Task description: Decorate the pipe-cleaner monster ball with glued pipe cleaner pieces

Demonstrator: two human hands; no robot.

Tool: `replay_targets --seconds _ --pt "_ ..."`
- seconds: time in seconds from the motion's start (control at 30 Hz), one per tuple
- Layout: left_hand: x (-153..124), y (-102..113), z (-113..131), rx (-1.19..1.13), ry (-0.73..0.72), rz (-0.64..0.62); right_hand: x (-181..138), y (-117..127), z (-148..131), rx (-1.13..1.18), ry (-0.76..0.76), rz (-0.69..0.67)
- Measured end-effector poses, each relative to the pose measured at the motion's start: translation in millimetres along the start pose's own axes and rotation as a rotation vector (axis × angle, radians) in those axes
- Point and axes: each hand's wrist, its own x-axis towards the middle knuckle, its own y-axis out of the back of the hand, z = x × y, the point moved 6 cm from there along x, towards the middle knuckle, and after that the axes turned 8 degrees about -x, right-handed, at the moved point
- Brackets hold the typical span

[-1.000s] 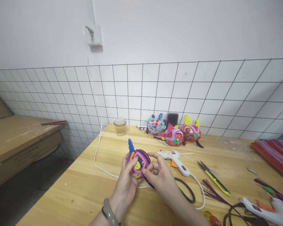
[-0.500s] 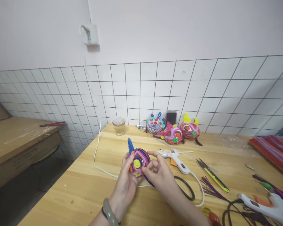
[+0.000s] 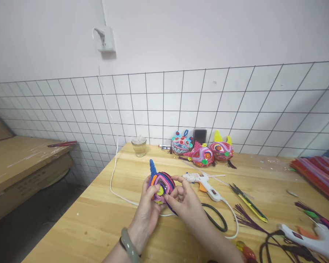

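Observation:
Both hands hold a round ornament (image 3: 168, 181) wound in pink, orange, purple and blue cord, with a blue spiral horn (image 3: 152, 168) sticking up from it. My left hand (image 3: 147, 206) cups its left side, the thumb pressed on a yellow button-like disc (image 3: 160, 190). On the other side, my right hand (image 3: 184, 195) grips the edge with thumb and fingers, close to a dark purple strand hanging below. Part of the ornament is covered by the fingers.
Behind stand several finished ornaments (image 3: 201, 155) and a glass of liquid (image 3: 139, 147). Rightward lie a white glue gun (image 3: 208, 185), yellow-black snips (image 3: 248, 202), purple tassel threads (image 3: 245, 217), a second glue gun (image 3: 304, 239) and a bundle of coloured cords (image 3: 318, 177). A white cable (image 3: 113, 182) runs leftward.
My left thumb has moved from the ornament's upper left edge down onto the yellow disc. The right hand keeps nearly the same grip.

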Motion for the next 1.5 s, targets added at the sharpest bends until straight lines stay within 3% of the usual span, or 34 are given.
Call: replay_targets --seconds 0.67,1.0,1.2,1.5 --pt "-2 -5 1 -0.049 0.001 -0.085 2 4 -2 0.039 0.028 0.005" --pt "2 -1 1 -0.004 0.004 -0.051 -2 -1 1 -0.053 0.029 0.008" --pt "0 -5 2 -0.097 0.044 -0.12 -2 2 -2 -0.113 0.076 0.043" --pt "-5 -10 16 -0.084 0.032 -0.274 -27 1 -37 -0.362 0.266 0.077"
